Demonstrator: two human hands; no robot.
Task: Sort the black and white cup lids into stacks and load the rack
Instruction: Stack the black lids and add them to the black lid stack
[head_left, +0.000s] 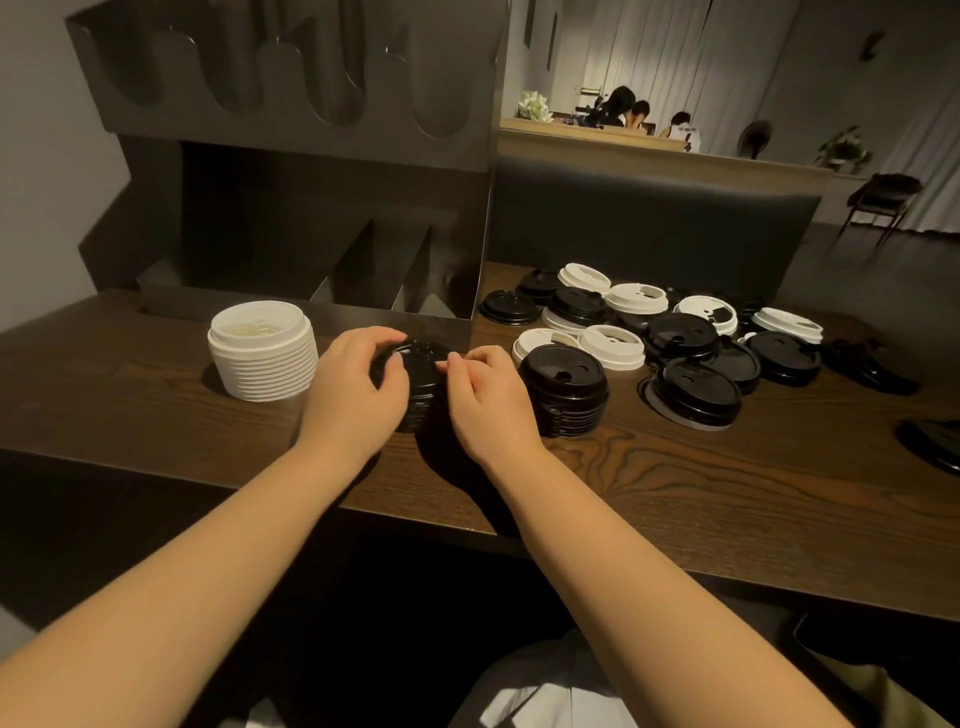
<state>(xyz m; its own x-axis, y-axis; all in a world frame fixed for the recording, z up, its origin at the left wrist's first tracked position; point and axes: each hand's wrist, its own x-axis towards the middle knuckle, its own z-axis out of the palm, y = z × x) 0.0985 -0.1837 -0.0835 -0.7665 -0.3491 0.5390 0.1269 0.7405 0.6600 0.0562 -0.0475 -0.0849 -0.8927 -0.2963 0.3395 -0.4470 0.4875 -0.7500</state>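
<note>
- Black lids (415, 384) stand as a short stack on the table (675, 493), right at the centre in front of the person, with both hands on it.
- Left hand (358, 384) curls over the stack's left side and top, fingers wrapped on the rim; right hand (488, 395) pinches the right edge of the top lid with fingertips. Each grip is narrow and closed on the stack, apparently seating or squaring the top lid.
- Judging by look, these lids are thin moulded plastic: very light, slightly springy, smooth enough to slide. A nested stack should hold together if squeezed from both sides at the lower rims; lifting by the top lid alone would likely pull just that one off.
- Just right of the hands stands a second black stack (563, 395), close enough to be knocked by the right wrist.
- To the left, apart from the hands, sits a taller white stack (262, 351).
- Farther right, unsorted lids (675, 332), black and white mixed, lie spread and overlapping on the table, so sorting looks well short of done.
- Behind the stacks stands the dark rack (291, 156), with divided compartments low down and rounded slots above; its front lip lies just beyond the held stack, and nothing seems loaded yet.
</note>
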